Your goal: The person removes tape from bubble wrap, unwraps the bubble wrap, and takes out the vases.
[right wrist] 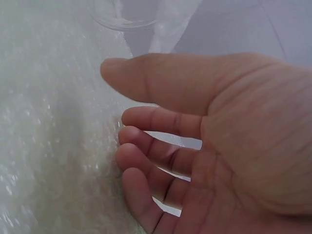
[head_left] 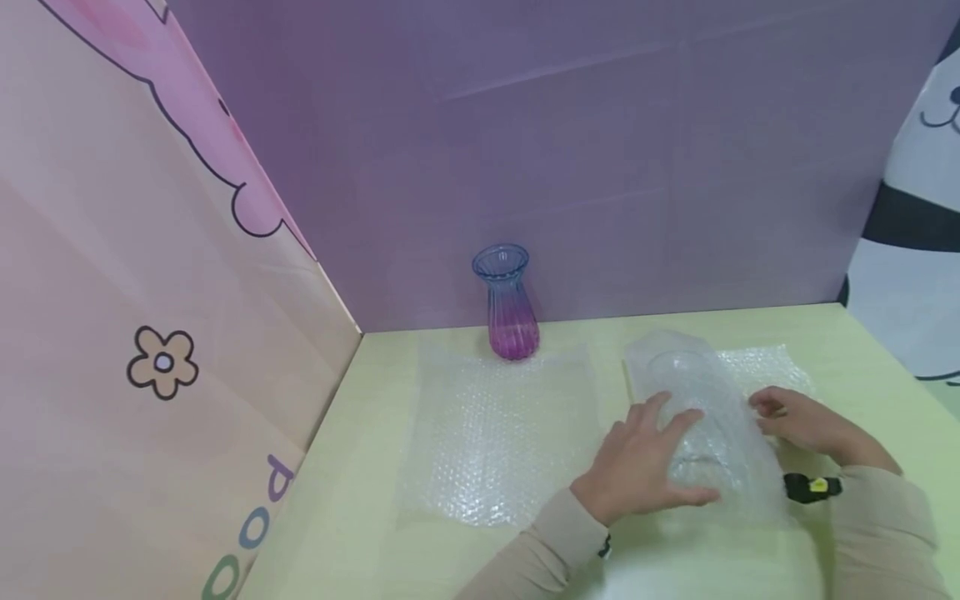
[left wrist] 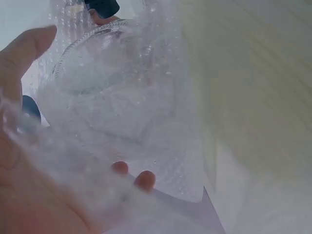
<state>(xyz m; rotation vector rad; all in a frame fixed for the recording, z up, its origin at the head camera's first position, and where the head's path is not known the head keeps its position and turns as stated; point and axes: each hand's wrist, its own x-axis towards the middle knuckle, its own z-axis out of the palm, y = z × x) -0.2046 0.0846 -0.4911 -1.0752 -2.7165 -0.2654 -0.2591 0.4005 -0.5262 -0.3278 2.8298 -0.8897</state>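
Note:
A clear glass vessel (head_left: 693,429) lies on its side under a sheet of bubble wrap (head_left: 738,467). Its ridged rim (left wrist: 73,53) shows through the plastic in the left wrist view. My left hand (head_left: 637,467) rests over the vessel's left side with thumb and fingers spread wide; film partly covers the palm in the left wrist view. At the sheet's right edge is my right hand (head_left: 806,421). Its fingers (right wrist: 146,141) are loosely bent, with fingertips right at the bubbled plastic and the thumb held apart from them.
A blue-to-pink ribbed glass vase (head_left: 513,321) stands upright at the back of the pale yellow table (head_left: 337,508). A flat bubble wrap sheet (head_left: 495,442) lies in front of it. More bubble wrap (head_left: 772,367) extends behind my right hand. Patterned panels border the table.

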